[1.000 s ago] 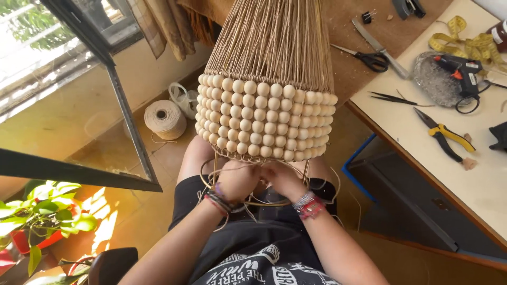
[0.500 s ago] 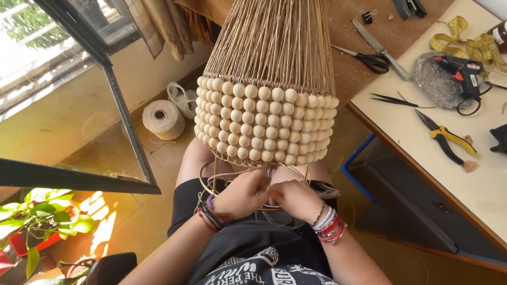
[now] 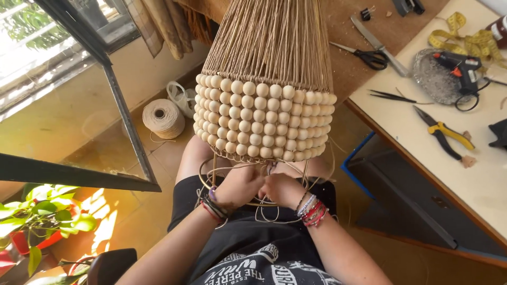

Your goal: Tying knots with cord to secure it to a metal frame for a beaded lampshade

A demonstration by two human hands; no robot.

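Since half a second ago both hands have risen a little toward the bottom rim of the lampshade (image 3: 266, 89), and the right wrist with its red and white bracelets has swung inward. The left hand (image 3: 238, 184) and right hand (image 3: 282, 187) meet just under the lowest row of beads, fingers curled and pinched close on thin cord (image 3: 264, 214) at the wire ring (image 3: 207, 182); which strand each holds cannot be told. The lampshade rests over the person's lap, its upper part wrapped in tight upright strands of tan twine, its lower band made of rows of round, pale wooden beads. On the floor to the left a spool of twine (image 3: 163, 117) stands beside a crumpled white bag. On the pale surface (image 3: 475, 179) at right, near its front edge, lie yellow-handled pliers (image 3: 443, 138); farther back are a black and orange glue gun (image 3: 460, 66), black scissors (image 3: 369, 57) and a coiled yellow tape measure (image 3: 465, 34) near the far corner.
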